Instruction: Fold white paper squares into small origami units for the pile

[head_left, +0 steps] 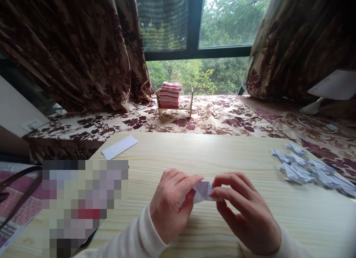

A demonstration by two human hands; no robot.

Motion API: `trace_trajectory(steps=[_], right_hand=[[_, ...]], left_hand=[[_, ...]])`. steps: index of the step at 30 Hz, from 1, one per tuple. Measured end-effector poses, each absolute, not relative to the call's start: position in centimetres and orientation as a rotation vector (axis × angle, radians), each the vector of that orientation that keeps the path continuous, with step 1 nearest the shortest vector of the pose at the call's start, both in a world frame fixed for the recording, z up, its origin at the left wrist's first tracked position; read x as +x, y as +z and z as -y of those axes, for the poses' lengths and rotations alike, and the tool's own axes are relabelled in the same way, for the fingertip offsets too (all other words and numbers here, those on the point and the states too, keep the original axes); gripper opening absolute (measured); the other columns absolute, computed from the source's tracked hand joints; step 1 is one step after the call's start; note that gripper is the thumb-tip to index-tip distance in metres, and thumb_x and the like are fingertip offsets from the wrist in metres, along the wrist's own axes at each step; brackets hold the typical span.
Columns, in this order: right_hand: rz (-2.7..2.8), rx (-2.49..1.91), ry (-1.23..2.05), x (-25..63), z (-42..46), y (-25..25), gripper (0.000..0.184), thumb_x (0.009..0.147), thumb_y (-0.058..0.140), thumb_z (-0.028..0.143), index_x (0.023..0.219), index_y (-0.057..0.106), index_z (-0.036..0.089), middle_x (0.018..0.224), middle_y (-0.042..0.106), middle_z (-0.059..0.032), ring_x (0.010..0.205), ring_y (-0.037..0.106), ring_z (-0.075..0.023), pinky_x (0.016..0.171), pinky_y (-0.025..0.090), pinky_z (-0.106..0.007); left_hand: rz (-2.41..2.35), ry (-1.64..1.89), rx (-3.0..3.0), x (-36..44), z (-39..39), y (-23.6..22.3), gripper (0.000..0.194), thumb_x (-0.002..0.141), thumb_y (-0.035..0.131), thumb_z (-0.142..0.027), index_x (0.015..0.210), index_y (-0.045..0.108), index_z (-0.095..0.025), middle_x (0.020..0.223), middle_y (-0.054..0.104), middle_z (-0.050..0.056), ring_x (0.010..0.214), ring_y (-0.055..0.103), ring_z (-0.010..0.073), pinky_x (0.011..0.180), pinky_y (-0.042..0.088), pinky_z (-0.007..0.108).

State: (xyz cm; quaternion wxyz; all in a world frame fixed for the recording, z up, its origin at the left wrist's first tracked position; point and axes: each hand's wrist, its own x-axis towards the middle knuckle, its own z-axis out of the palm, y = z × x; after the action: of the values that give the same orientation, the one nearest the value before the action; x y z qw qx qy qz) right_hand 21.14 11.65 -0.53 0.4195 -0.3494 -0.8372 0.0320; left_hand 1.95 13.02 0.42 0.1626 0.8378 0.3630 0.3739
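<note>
A small folded paper piece (204,190), white with faint printed lines, is held just above the wooden table (172,150). My left hand (174,202) pinches its left end between thumb and forefinger. On the other side, my right hand (244,209) grips the right end with thumb and fingertips. Part of the paper is hidden behind the fingers. Several folded paper pieces (296,169) with pointed corners lie in a group at the table's right side. A flat folded paper strip (120,146) rests near the far left corner.
A pixelated area (83,209) covers the table's left side. Beyond the far edge is a ledge with floral cloth (222,113), bearing a small wooden rack (191,102) with folded pink-and-white cloths (169,94). A lamp (333,85) with its cable stands at the right.
</note>
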Motion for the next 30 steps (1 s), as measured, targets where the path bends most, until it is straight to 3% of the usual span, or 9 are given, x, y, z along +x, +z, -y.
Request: trace_trajectory(steps=[6, 11, 18, 23, 30], right_hand=[[1.886, -0.924, 0.226, 21.5, -12.3, -0.7, 0.025, 0.077, 0.05, -0.001, 0.088, 0.054, 0.021, 0.088, 0.055, -0.0049, 0.082, 0.054, -0.0175, 0.068, 0.047, -0.031], [1.697, -0.973, 0.534, 21.7, -12.7, -1.4, 0.022, 0.077, 0.05, 0.002, 0.081, 0.056, 0.022, 0.085, 0.055, -0.0027, 0.077, 0.055, -0.0155, 0.063, 0.047, -0.027], [1.617, -1.047, 0.823, 21.2, -12.1, -1.2, 0.014, 0.084, 0.051, 0.018, 0.093, 0.06, 0.024, 0.098, 0.059, -0.0045, 0.089, 0.058, -0.0173, 0.068, 0.05, -0.025], [1.563, -1.037, 0.995, 20.2, -11.7, -1.9, 0.041, 0.081, 0.057, 0.02, 0.12, 0.047, 0.028, 0.088, 0.061, -0.0011, 0.074, 0.059, -0.0129, 0.063, 0.051, -0.023], [1.495, -0.895, 1.131, 19.9, -11.8, -2.2, 0.046, 0.084, 0.054, 0.016, 0.126, 0.04, 0.029, 0.086, 0.061, -0.0006, 0.076, 0.061, -0.0136, 0.069, 0.052, -0.027]], left_hand=[[-1.16, 0.995, 1.682, 2.4, -12.9, 1.0, 0.03, 0.078, 0.053, -0.013, 0.104, 0.065, -0.018, 0.099, 0.068, 0.007, 0.092, 0.062, 0.0213, 0.083, 0.047, 0.033], [-1.071, 0.866, 1.236, 2.6, -13.0, 1.3, 0.037, 0.072, 0.06, -0.022, 0.107, 0.063, -0.012, 0.085, 0.071, 0.009, 0.079, 0.065, 0.0225, 0.07, 0.049, 0.03], [-1.188, 0.931, 1.264, 2.7, -12.8, 1.1, 0.039, 0.071, 0.062, -0.025, 0.108, 0.064, -0.012, 0.087, 0.071, 0.01, 0.075, 0.063, 0.0207, 0.068, 0.049, 0.029], [-1.192, 0.963, 1.233, 2.7, -12.9, 0.9, 0.038, 0.072, 0.063, -0.026, 0.107, 0.064, -0.012, 0.083, 0.071, 0.008, 0.072, 0.062, 0.0177, 0.065, 0.049, 0.026], [-1.221, 0.95, 1.393, 2.5, -12.8, 0.7, 0.034, 0.076, 0.059, -0.025, 0.107, 0.066, -0.013, 0.091, 0.072, 0.009, 0.081, 0.065, 0.0215, 0.074, 0.051, 0.031]])
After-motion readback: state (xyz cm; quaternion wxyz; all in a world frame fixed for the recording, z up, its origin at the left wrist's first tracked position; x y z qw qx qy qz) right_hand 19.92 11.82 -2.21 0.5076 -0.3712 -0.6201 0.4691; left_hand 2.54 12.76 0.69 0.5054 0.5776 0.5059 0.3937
